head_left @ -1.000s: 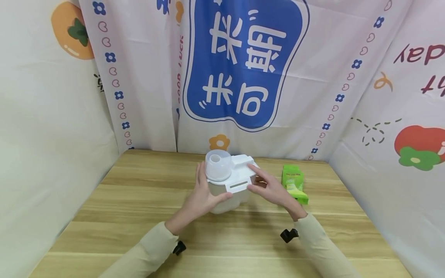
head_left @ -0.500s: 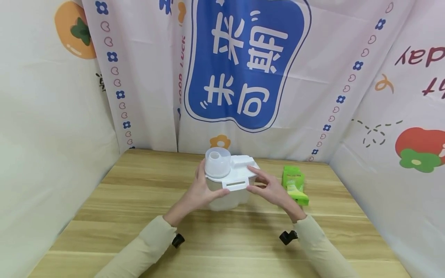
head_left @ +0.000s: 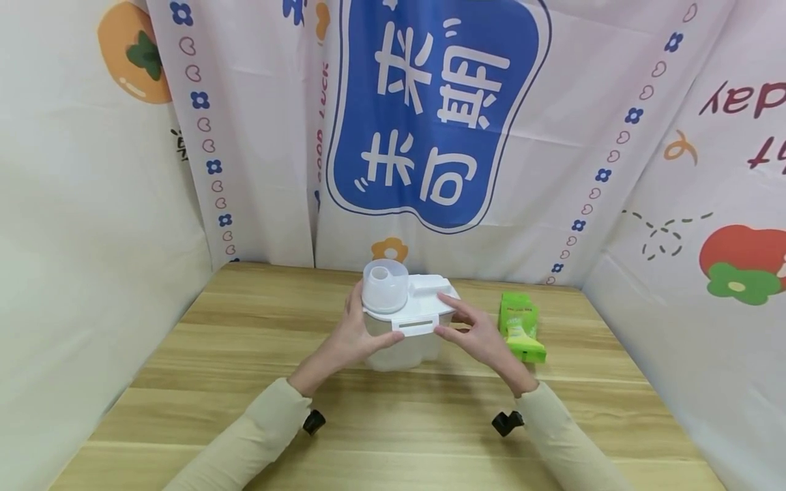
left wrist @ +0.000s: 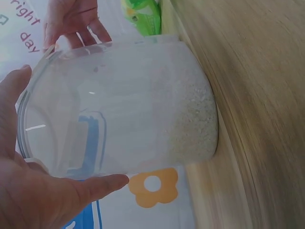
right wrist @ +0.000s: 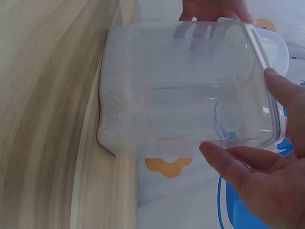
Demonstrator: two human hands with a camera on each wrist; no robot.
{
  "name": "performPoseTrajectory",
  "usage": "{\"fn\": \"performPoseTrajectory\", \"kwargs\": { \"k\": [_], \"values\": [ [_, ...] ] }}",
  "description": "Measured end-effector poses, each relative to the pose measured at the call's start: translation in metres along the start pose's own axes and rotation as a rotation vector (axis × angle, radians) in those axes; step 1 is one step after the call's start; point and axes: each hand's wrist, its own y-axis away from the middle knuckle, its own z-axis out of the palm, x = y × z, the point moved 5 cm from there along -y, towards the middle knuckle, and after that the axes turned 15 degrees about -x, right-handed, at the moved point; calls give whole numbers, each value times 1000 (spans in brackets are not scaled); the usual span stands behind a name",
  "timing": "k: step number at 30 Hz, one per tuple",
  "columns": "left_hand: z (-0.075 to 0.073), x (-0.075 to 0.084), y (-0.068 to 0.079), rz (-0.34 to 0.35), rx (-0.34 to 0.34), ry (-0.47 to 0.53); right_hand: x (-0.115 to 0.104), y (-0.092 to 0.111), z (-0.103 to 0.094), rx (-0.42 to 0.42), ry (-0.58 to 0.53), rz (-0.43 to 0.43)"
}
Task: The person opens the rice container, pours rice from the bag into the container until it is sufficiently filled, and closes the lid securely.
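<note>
A translucent rice storage container (head_left: pixel 402 353) stands upright on the wooden table, with white rice (left wrist: pixel 193 117) in its lower part. Its white lid (head_left: pixel 430 303) carries a clear measuring cup (head_left: pixel 385 286) at the left and a slotted clip (head_left: pixel 415 326) at the front. My left hand (head_left: pixel 353 337) holds the container's left side near the lid, thumb at the clip's left end. On the other side my right hand (head_left: pixel 479 334) holds the lid's right edge, thumb by the clip's right end and a finger on top. Some fingers are hidden behind the container.
A green packet (head_left: pixel 520 327) lies on the wooden table (head_left: pixel 276 341), to the right of the container and just beyond my right wrist. Printed cloth curtains (head_left: pixel 264 170) enclose the table at the back and both sides.
The container has turned slightly, so its front clip now lies more level. My left thumb has shifted up a little with it. The right hand stays nearly where it was.
</note>
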Motion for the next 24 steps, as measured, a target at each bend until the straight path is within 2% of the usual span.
{"fn": "performPoseTrajectory", "kwargs": {
  "k": [9,16,20,24],
  "values": [
    [-1,0,1,19,-5,-4,-1,2,2,58,37,-11],
    [-2,0,-2,62,-19,-12,-5,4,5,102,-51,-59],
    [-2,-3,-1,46,-31,-8,-6,6,10,131,-75,-68],
    [-2,-4,-1,40,-32,-12,-5,7,10,150,-71,-42]
  ]
}}
